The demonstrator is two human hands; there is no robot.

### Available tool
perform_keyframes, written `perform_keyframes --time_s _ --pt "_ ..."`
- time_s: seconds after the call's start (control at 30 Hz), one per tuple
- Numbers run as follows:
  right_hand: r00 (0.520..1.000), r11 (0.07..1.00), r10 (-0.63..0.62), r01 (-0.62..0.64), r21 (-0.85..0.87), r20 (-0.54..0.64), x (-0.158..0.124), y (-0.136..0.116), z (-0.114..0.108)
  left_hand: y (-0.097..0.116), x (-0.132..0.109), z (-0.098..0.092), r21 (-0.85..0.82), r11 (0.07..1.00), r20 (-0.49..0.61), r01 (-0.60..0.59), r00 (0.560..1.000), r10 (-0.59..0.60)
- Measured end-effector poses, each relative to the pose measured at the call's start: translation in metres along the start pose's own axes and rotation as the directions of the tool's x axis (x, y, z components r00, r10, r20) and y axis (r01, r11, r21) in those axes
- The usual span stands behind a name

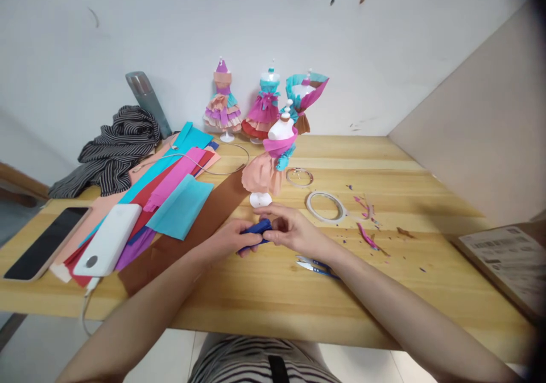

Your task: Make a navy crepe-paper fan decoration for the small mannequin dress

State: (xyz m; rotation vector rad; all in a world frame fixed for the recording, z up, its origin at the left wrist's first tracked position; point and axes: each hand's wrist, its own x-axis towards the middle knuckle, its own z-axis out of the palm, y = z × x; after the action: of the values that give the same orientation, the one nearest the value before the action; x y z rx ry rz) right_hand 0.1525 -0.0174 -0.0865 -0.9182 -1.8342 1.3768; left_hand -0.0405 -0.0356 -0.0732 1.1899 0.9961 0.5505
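Observation:
A small dark-blue folded strip, apparently crepe paper (261,227), is held between my two hands over the middle of the table. My left hand (232,237) grips its left part, thumb on top and fingers underneath. At the other end, my right hand (290,227) pinches the strip between thumb and fingers. Just beyond the hands stands a small white mannequin (279,129) in a peach skirt (261,174) with a pink collar. Beneath my right wrist lie small snips (313,266), partly covered by the arm.
Three more dressed mannequins, one in a purple-topped dress (222,102), stand by the wall. Tape rolls (326,207) and paper scraps (367,236) lie right; a cardboard box (505,258) is beyond. Left are coloured sheets (181,207), a power bank (108,240), phone (48,242), bottle (148,102) and striped cloth (117,147).

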Motion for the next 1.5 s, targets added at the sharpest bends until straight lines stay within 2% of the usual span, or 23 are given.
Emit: perform_keyframes --time_s 0.13,0.23,0.37,0.47,0.57,0.63,0.7,0.73,0.8,0.87,0.93,0.97,1.07,1.1,1.17,1.27,1.37,1.43,1.5 --pt "0.993 0.986 0.117 -0.12 0.115 0.032 0.001 -0.003 0.002 -0.005 0.002 -0.003 -0.006 1.0 -0.008 -0.012 1.0 0.012" --pt "0.982 0.97 0.186 -0.18 0.165 -0.023 0.003 -0.009 0.0 -0.006 0.003 -0.007 -0.03 0.998 -0.062 -0.059 0.996 0.057" --pt "0.969 0.958 0.225 -0.201 0.204 -0.105 0.007 -0.015 -0.001 -0.002 0.0 -0.005 -0.118 0.983 -0.206 -0.14 0.972 0.114" --pt "0.973 0.967 0.205 -0.184 0.176 -0.108 0.009 -0.015 0.0 0.0 -0.001 -0.001 -0.143 0.974 -0.249 -0.176 0.959 0.137" --pt "0.988 0.992 0.124 -0.122 0.03 -0.096 0.005 -0.013 -0.002 -0.003 0.0 -0.002 -0.116 0.978 -0.253 -0.172 0.958 0.139" --pt "0.996 0.981 -0.028 0.011 -0.192 -0.086 0.001 -0.012 -0.006 -0.007 0.004 -0.005 -0.006 0.99 -0.262 -0.144 0.955 0.138" --pt "0.981 0.888 -0.19 0.16 -0.43 -0.027 -0.003 -0.01 -0.008 -0.012 0.008 -0.008 0.155 0.983 -0.269 -0.1 0.953 0.139" --pt "0.972 0.831 -0.232 0.209 -0.515 0.02 -0.004 -0.009 -0.009 -0.014 0.01 -0.009 0.23 0.97 -0.276 -0.079 0.951 0.143" --pt "0.967 0.758 -0.234 0.244 -0.605 0.097 -0.005 -0.005 -0.008 -0.018 0.013 -0.008 0.346 0.937 -0.287 -0.049 0.945 0.155" --pt "0.972 0.734 -0.204 0.231 -0.638 0.116 -0.004 0.0 -0.005 -0.019 0.012 -0.004 0.426 0.904 -0.3 -0.036 0.937 0.178" --pt "0.972 0.733 -0.216 0.225 -0.642 0.094 -0.002 0.006 -0.004 -0.018 0.009 0.002 0.551 0.834 -0.309 -0.002 0.928 0.206" --pt "0.969 0.739 -0.235 0.229 -0.633 0.076 -0.001 0.008 -0.004 -0.016 0.006 0.005 0.636 0.77 -0.314 0.039 0.925 0.213" --pt "0.967 0.768 -0.252 0.226 -0.599 0.042 0.0 0.009 -0.007 -0.003 -0.004 0.013 0.879 0.411 -0.342 0.24 0.919 0.196" --pt "0.969 0.774 -0.241 0.219 -0.594 0.043 0.0 0.009 -0.008 0.003 -0.008 0.014 0.903 0.319 -0.358 0.287 0.914 0.191" --pt "0.974 0.773 -0.215 0.211 -0.598 0.065 -0.002 0.006 -0.011 0.014 -0.016 0.014 0.926 0.196 -0.361 0.323 0.909 0.208" --pt "0.973 0.763 -0.2 0.227 -0.605 0.113 -0.006 0.003 -0.011 0.023 -0.027 0.006 0.959 0.119 -0.278 0.256 0.928 0.249" --pt "0.968 0.762 -0.202 0.252 -0.596 0.151 -0.011 0.004 -0.006 0.016 -0.033 -0.003 0.992 0.114 -0.081 0.046 0.942 0.325" --pt "0.967 0.747 -0.196 0.256 -0.614 0.164 -0.014 0.007 -0.001 0.005 -0.035 -0.006 0.992 0.09 0.048 -0.09 0.918 0.393" --pt "0.966 0.705 -0.187 0.259 -0.661 0.179 -0.014 0.011 0.004 -0.008 -0.034 -0.007 0.986 0.041 0.125 -0.159 0.889 0.44"
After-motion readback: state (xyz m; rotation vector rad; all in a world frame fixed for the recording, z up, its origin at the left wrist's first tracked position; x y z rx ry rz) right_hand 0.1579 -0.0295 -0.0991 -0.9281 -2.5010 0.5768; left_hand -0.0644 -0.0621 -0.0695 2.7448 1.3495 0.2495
